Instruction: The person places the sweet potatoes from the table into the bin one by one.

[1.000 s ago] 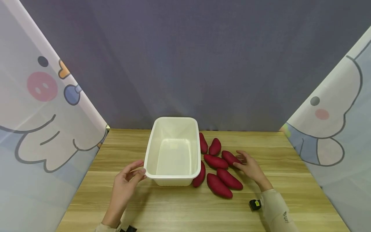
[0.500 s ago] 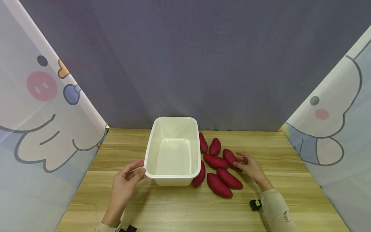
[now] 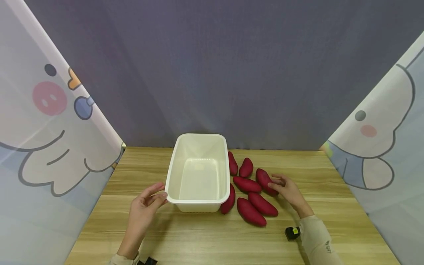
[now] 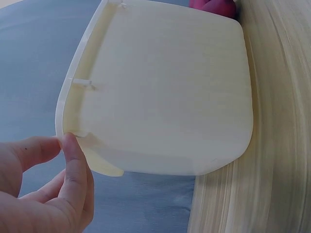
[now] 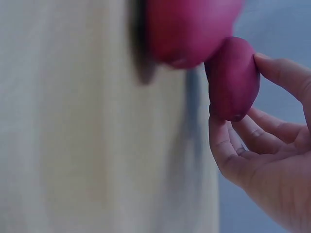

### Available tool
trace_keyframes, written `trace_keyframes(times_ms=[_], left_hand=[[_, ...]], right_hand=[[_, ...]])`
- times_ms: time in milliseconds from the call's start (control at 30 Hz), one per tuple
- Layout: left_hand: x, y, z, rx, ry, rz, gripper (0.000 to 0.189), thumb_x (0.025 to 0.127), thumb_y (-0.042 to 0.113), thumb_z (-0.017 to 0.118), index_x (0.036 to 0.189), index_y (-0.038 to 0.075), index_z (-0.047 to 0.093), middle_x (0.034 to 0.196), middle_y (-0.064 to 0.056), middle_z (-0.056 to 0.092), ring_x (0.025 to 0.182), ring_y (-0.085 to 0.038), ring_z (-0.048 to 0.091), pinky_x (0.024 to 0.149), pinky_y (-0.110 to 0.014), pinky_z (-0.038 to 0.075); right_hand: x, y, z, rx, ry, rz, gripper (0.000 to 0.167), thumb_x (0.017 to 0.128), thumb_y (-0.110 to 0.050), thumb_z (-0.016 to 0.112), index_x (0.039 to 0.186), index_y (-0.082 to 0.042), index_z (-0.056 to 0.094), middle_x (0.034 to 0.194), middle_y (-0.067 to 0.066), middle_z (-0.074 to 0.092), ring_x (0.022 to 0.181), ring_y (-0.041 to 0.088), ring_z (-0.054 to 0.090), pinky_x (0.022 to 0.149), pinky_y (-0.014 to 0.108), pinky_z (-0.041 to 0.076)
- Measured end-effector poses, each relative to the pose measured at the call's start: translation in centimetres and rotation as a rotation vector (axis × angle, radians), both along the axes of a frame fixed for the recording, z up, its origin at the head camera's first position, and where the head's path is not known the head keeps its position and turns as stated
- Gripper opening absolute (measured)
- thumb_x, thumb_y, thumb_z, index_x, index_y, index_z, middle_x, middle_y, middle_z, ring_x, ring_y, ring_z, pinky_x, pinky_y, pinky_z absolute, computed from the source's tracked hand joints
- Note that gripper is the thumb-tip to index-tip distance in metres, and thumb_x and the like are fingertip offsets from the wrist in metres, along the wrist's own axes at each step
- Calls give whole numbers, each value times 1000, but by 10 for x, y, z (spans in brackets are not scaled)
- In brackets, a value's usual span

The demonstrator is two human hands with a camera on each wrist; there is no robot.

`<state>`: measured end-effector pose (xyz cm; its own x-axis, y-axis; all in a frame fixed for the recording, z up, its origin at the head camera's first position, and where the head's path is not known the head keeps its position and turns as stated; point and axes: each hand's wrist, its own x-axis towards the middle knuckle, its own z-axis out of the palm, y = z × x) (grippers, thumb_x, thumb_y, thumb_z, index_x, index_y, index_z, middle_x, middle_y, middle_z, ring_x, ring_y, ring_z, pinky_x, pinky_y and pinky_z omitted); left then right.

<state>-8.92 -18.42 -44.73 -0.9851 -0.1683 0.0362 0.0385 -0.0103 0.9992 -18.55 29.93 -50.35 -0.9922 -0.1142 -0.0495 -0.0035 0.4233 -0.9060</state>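
A cream plastic bin [image 3: 198,201] stands on the table, tall-sided and with nothing inside. At its near left corner, my left hand [image 3: 143,210] pinches the rim between thumb and fingers; the left wrist view shows the fingertips [image 4: 72,145] under the lip. On the right, my right hand [image 3: 290,193] holds a dark red sweet potato [image 3: 265,179], thumb on one side and fingers on the other. The right wrist view shows this sweet potato [image 5: 234,80] between thumb and index finger. Another sweet potato [image 5: 192,29] is close beside it.
Several more sweet potatoes lie right of the bin, including one against its side [image 3: 228,200] and one nearest the front [image 3: 251,212]. The wooden table [image 3: 205,239] ends at a grey backdrop [image 3: 212,73]. Printed cloth panels [image 3: 374,147] flank both sides.
The sweet potato at my right hand has turned, its far end swinging slightly away and the near end toward me. My right hand has shifted slightly right. My left hand and the bin stay put.
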Motion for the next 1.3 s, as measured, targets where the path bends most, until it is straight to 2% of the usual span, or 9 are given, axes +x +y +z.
trace_keyframes(times_ms=[133,333,533,667,833,1033,1167,1300], left_hand=[[0,0,0,11,3,6,45,92,0,72,133,-10,55,124,-14,63,96,-17,70,86,-34,62],[1,0,1,16,16,7,44,91,-1,72,131,-10,57,125,-18,63,95,-17,70,86,-34,62],[1,1,2,15,13,12,43,91,-2,72,130,-11,57,124,-17,64,95,-18,70,85,-34,62],[0,2,2,9,7,5,43,91,-1,73,130,-11,58,123,-14,64,95,-18,70,86,-35,62],[1,1,2,1,8,11,40,91,-1,72,128,-9,60,123,-14,64,95,-18,70,85,-34,62],[3,1,2,1,29,13,38,91,-1,72,127,-9,62,121,-15,65,93,-17,70,83,-33,63],[3,1,3,-15,22,15,37,92,0,72,126,-8,63,122,-14,64,93,-17,70,83,-33,63],[2,0,2,-53,8,2,37,93,3,72,127,-5,63,125,-15,63,94,-17,70,85,-33,62]], right_hand=[[-4,-5,21,-33,41,12,60,97,-20,69,144,8,43,130,30,58,115,30,59,81,22,58],[-18,-29,71,-28,113,40,60,96,-26,71,144,2,47,131,24,59,119,34,58,85,24,57],[-37,-74,126,-12,134,103,61,94,-34,74,143,-6,51,134,15,60,119,31,58,95,42,55],[-51,-112,150,-28,155,142,57,93,-27,74,141,-4,53,132,17,61,117,32,59,96,47,56],[-70,-161,162,30,125,183,56,93,-28,74,139,-4,54,131,13,62,118,28,59,96,45,56],[-86,-207,159,138,79,193,55,91,-30,75,136,-5,56,123,11,66,113,26,62,91,41,58],[-89,-231,154,142,27,187,52,90,-29,76,132,-6,58,119,10,66,108,25,63,89,38,59],[-90,-245,150,140,12,219,50,90,-25,76,131,-2,58,119,12,66,105,25,64,84,35,60]])
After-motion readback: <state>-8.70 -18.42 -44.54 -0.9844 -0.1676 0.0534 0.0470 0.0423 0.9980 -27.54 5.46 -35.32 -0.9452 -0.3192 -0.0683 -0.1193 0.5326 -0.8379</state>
